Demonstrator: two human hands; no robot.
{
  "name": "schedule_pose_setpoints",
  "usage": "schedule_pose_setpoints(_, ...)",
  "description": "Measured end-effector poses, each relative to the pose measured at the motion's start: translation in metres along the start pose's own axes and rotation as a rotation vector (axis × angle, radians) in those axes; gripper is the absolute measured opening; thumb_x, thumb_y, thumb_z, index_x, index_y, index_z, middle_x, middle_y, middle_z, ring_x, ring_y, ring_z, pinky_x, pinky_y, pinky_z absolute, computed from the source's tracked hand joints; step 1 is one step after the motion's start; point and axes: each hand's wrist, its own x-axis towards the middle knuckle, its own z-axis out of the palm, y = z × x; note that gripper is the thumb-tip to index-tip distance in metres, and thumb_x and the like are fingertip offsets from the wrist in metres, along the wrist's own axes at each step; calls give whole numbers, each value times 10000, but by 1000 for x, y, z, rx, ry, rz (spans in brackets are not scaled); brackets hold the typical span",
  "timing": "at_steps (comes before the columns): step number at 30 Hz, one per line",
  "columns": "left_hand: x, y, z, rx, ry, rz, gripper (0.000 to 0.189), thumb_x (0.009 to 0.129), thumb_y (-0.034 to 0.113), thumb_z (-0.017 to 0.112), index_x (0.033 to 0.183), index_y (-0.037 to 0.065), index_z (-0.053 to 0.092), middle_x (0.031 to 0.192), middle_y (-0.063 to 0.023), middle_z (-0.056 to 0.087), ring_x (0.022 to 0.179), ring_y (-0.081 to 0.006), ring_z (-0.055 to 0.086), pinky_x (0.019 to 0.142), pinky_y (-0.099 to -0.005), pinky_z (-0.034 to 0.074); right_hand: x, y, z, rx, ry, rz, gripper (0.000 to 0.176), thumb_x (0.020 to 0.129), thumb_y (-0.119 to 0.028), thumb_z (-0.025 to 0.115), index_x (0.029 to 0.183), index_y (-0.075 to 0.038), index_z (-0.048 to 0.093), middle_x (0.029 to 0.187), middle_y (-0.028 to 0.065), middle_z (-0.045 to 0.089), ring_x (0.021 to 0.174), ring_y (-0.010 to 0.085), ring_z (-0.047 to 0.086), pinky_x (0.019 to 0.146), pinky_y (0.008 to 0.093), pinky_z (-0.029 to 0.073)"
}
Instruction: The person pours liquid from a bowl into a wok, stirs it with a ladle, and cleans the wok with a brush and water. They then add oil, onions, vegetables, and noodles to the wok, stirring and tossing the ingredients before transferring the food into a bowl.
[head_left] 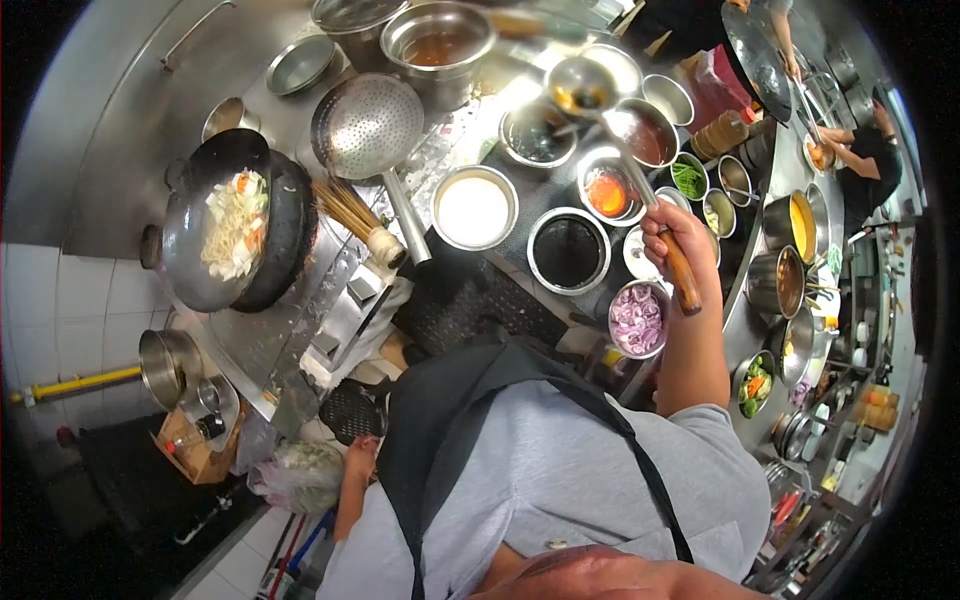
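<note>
My right hand (672, 240) grips the wooden handle of a long steel ladle (581, 88), whose bowl hovers over the metal bowls of sauces and seasonings and holds some dark liquid. My left hand (358, 462) hangs low beside my body near the stove's front edge, holding nothing that I can see. A black wok (222, 226) with noodles and chopped vegetables sits on the burner at the left, well away from both hands.
A perforated skimmer (368, 126) and a bamboo brush (352, 218) lie beside the wok. Bowls of white powder (474, 208), dark sauce (567, 250), red sauce (608, 190) and sliced red onion (638, 320) surround the ladle. Another person (862, 150) works at the far right counter.
</note>
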Motion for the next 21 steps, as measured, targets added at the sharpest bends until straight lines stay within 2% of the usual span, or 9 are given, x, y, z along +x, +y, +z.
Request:
schedule_pose_setpoints(3,18,-31,5,80,2,13,286,921,241,610,1096,32,695,1044,-103,724,955,-213,680,863,-321,511,-13,-3,10,-65,25,-31,348,971,-145,544,1282,10,557,696,-19,479,437,50,408,379,208,315)
schedule_pose_setpoints(4,25,-45,8,116,-14,75,327,915,283,616,1114,35,693,1076,-120,723,992,-245,683,880,-343,511,-16,6,21,-280,351,-155,361,968,-141,531,1296,7,559,675,-35,461,414,43,391,358,202,292)
schedule_pose_setpoints(6,61,-126,25,357,45,286,438,893,390,637,1161,47,686,1111,-142,720,1067,-318,676,933,-386,505,-21,-8,40,-216,-11,-36,412,956,-157,511,1332,7,546,666,-44,452,391,34,371,342,192,282)
schedule_pose_setpoints(7,43,-88,23,147,38,0,498,873,443,647,1168,43,683,1118,-170,714,1090,-340,665,951,-398,502,-24,-9,62,-212,-49,-15,437,941,-159,526,1345,10,538,666,-40,450,378,38,360,335,192,284)
schedule_pose_setpoints(10,28,-57,18,14,137,-97,434,864,396,669,1110,39,694,1057,-171,729,1029,-322,691,905,-384,525,-15,-1,108,-251,-221,14,483,925,-147,560,1374,23,504,658,-27,442,366,50,366,322,200,288)
schedule_pose_setpoints(13,22,-30,5,-65,435,-55,364,867,353,675,1064,48,706,987,-155,738,967,-296,708,869,-373,537,4,13,167,-390,-341,62,507,915,-155,569,1381,31,497,657,-12,464,377,65,405,337,214,324)
schedule_pose_setpoints(18,59,-65,-7,-237,462,-19,319,869,322,673,1050,62,716,945,-147,737,928,-273,713,840,-363,542,35,59,290,-876,-437,-77,486,873,-93,588,1341,30,543,681,-4,525,401,80,440,370,241,372)
schedule_pose_setpoints(20,65,-75,-14,-336,430,-27,313,868,314,674,1053,65,715,946,-148,736,923,-270,713,837,-361,543,43,76,336,-1221,-431,-228,534,842,-154,607,1351,6,572,897,117,691,745,213,666,675,336,536)
schedule_pose_setpoints(21,65,-76,-19,-294,421,-47,299,869,300,674,1045,62,714,948,-146,736,920,-267,714,836,-359,542,59,90,344,-1276,-481,-366,558,851,-171,611,1381,-9,547,1012,177,692,870,270,678,779,370,529)
